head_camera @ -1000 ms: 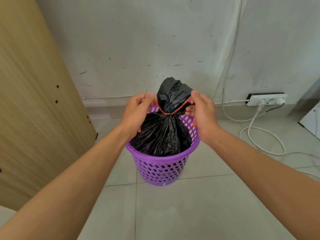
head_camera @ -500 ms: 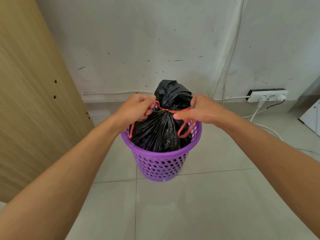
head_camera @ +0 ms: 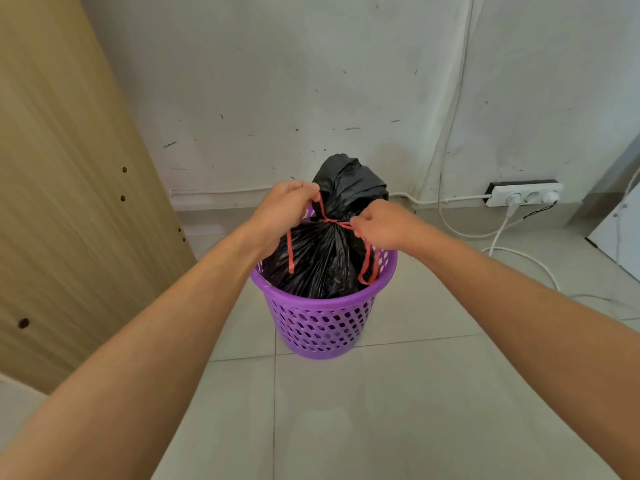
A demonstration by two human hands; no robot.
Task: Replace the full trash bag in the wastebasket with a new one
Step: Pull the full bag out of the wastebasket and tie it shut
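Both hands, left (head_camera: 284,209) and right (head_camera: 379,225), pinch the red drawstring (head_camera: 332,221), knotting the full black trash bag (head_camera: 322,258) in the purple wastebasket (head_camera: 322,323); next, cinch and lift out.

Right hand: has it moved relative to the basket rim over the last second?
Yes. The right hand has pulled in from outside the basket rim to above the bag, drawing the red drawstring rightward.

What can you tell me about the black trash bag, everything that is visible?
The trash bag is black, thin, crinkled plastic, full and bulging. It sits upright in the purple basket. An orange drawstring cinches its neck, and the gathered top stands up above the tie. The left hand and right hand each pinch the drawstring; loose ends hang over the bag's sides.
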